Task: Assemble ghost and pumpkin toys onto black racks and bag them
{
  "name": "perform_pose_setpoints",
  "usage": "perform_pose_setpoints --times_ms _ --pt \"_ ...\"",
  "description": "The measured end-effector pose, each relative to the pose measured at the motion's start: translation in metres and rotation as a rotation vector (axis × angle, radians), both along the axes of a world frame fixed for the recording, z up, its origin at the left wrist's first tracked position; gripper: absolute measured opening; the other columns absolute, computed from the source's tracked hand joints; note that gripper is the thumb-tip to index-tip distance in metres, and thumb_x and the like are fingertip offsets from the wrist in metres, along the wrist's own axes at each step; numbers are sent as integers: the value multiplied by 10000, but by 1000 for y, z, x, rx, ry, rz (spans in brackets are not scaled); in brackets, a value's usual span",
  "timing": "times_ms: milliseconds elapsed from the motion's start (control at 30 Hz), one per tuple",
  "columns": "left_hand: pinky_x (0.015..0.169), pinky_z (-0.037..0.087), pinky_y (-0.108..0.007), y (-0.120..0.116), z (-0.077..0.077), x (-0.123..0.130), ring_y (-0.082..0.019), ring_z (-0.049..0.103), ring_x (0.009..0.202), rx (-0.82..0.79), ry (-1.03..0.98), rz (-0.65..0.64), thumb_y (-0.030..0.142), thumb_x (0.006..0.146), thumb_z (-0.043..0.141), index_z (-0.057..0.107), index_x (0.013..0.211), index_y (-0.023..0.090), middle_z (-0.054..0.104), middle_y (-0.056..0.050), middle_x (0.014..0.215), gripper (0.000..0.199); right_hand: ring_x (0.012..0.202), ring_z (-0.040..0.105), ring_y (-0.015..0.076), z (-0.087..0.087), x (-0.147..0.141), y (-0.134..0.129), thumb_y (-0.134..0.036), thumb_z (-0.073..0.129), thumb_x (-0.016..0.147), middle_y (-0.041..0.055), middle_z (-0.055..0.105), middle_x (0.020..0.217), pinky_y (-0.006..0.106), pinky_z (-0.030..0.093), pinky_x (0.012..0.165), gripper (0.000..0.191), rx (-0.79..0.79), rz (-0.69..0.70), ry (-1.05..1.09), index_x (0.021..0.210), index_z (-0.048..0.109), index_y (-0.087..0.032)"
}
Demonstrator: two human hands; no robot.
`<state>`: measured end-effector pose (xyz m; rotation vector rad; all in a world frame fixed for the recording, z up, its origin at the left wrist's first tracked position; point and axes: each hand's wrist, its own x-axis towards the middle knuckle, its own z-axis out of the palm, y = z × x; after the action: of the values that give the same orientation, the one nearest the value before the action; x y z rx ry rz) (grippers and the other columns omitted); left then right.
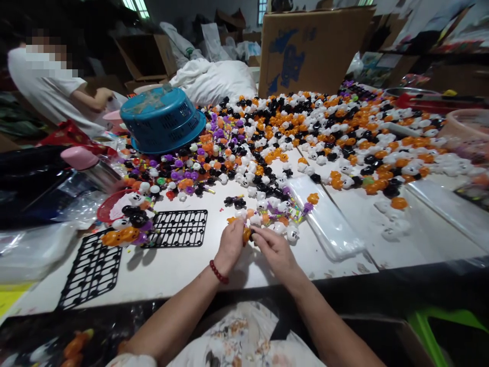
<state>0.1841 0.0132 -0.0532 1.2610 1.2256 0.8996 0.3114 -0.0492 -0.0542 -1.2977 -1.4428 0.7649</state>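
Note:
My left hand (232,245), with a red bead bracelet on its wrist, is closed around a small orange piece (246,234) near the table's front edge. Close beside it on the right, my right hand (274,250) pinches at a small dark part touching the orange piece. Just beyond both hands lie white ghost pieces (293,233) and purple and orange ones. Two black plastic grids (178,228) rest to the left, with a cluster of orange, white and black figures (121,236) over their inner edges.
A blue basket (160,122) sits upside down at the back left. A large pile of small figures (290,122) spreads before a cardboard box (311,53). Clear plastic bags (328,219) lie at right; a pink-lidded flask (91,165) and a person (49,86) are at left.

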Motion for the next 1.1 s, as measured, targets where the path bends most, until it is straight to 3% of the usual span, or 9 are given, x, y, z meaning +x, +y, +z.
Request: perform_pose_setpoints --times_ms 100,267,433,567,633,733,867,1000,1100 --pt "588 289 -274 12 13 2 -141 425 606 135 217 -18 461 946 413 465 684 214 474 27 626 363 940 666 200 5 13 5 -352 561 921 76 705 1028 330 534 813 311 -126 12 61 1177 609 -181" --pt "610 288 -277 13 20 5 -145 442 627 245 439 -57 409 985 329 444 715 219 485 30 651 349 756 629 163 11 15 4 -327 546 923 19 686 837 286 475 723 141 -131 0 -105 921 598 -195" --pt "626 327 -275 1 3 7 -151 464 653 218 448 -71 389 983 331 466 708 213 507 12 679 353 641 559 144 0 2 -3 -307 524 920 -2 622 726 253 409 601 144 -118 -34 -127 833 563 -199" --pt "616 374 -269 14 0 3 -149 496 640 168 300 -160 501 994 265 503 762 210 530 7 687 442 669 581 153 4 19 4 -350 504 948 6 651 768 259 433 622 184 -129 -30 -149 899 597 -198" --pt "652 403 -271 32 4 0 -154 532 684 224 318 -118 477 998 281 517 842 211 556 2 736 388 724 598 172 7 38 13 -368 483 967 32 665 826 286 455 676 220 -70 -133 -223 935 610 -190" --pt "794 428 -292 67 7 -5 -180 577 885 420 534 -78 351 955 432 549 1009 207 591 -48 981 194 867 591 228 6 65 30 -342 445 981 100 652 930 366 471 795 259 75 -358 -463 939 635 -170" --pt "826 434 -308 102 -4 -5 -192 587 873 421 775 -289 275 871 541 613 1048 204 552 -80 1095 204 1103 502 325 1 73 56 -256 494 938 179 591 1209 493 419 934 241 209 -565 -783 1070 664 -147" --pt "845 432 -321 115 -16 -3 -218 580 887 339 771 -315 191 774 610 631 952 183 582 -72 963 180 1090 499 281 10 44 94 -147 461 929 138 631 1188 407 425 940 266 219 -263 -831 1083 678 -163" --pt "890 426 -327 110 -8 -12 -228 560 981 317 747 -224 155 781 557 605 1005 171 594 -86 996 230 1039 515 256 16 13 128 -63 448 893 120 661 1129 348 414 914 310 98 -46 -910 1079 678 -157"
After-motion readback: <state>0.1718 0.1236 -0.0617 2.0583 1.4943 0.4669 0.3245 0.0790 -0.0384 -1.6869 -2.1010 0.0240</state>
